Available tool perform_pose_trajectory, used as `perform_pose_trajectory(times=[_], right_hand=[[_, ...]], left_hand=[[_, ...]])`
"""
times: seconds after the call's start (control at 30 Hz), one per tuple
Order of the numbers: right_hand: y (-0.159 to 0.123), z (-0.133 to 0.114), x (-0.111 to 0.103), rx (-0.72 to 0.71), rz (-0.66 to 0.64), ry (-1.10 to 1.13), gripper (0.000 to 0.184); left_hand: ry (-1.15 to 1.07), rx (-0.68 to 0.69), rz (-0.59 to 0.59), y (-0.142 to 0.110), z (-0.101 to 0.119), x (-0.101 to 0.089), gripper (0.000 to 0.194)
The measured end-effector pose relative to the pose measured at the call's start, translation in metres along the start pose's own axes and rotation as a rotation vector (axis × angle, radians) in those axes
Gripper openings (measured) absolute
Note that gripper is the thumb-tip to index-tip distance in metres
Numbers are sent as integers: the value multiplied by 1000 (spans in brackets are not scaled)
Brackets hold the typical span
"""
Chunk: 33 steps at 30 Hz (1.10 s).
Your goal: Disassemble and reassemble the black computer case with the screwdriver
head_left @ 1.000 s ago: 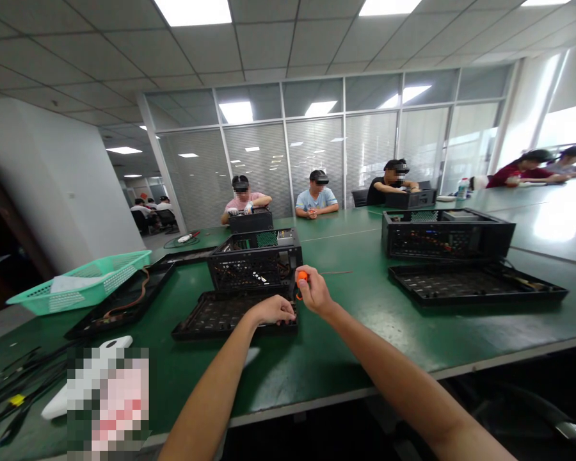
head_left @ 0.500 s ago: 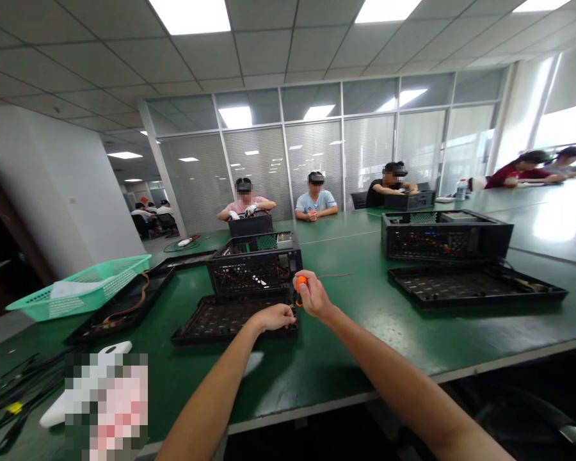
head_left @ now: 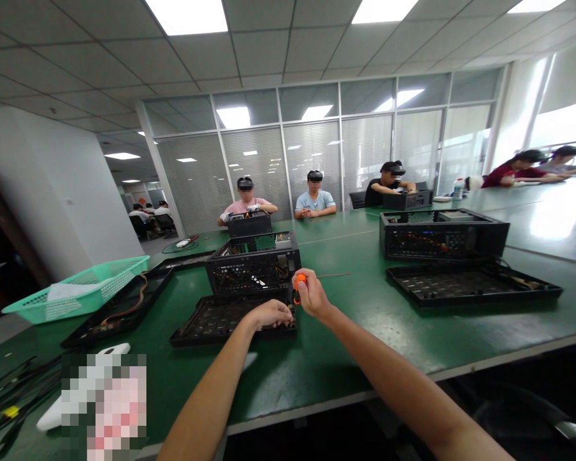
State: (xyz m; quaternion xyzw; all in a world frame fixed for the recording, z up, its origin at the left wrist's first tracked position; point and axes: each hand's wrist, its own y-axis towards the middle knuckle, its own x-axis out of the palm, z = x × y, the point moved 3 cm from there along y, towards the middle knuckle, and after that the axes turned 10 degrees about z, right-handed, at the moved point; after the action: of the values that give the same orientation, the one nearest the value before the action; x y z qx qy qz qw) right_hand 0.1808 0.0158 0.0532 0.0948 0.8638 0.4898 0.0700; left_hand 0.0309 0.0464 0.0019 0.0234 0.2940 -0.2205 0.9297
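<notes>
At center, a right hand (head_left: 313, 297) grips an orange-handled tool (head_left: 301, 279), left hand (head_left: 271, 314)'s hold unclear; black metal computer case (head_left: 240, 273) opened, not emptied.

On the green bench (head_left: 345, 358), the open black metal computer case (head_left: 242, 272) stood directly behind the shallow black panel (head_left: 206, 320), with the left hand (head_left: 271, 314) at that panel's right end and the right hand (head_left: 313, 296), round an orange-and-black handheld tool (head_left: 301, 280), just past its far right corner. Along the bench's left edge lay the mint-green perforated plastic basket (head_left: 110, 278), with thin black cables (head_left: 29, 392) toward the near left corner, while to the right a second open black case (head_left: 444, 238) stood behind another flat black panel (head_left: 461, 285).
</notes>
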Motion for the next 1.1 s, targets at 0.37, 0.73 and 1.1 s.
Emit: perform_pose_trajectory(times=[0.37, 0.73, 1.1], right_hand=[[-71, -18, 43, 1553, -807, 783, 19], [-78, 8, 58, 1748, -438, 627, 15], [-5, 115, 84, 1830, -284, 509, 7]], left_hand=[[724, 195, 440, -106, -13, -62, 23], [638, 181, 330, -121, -56, -69, 27], [680, 237, 328, 0, -70, -112, 27]])
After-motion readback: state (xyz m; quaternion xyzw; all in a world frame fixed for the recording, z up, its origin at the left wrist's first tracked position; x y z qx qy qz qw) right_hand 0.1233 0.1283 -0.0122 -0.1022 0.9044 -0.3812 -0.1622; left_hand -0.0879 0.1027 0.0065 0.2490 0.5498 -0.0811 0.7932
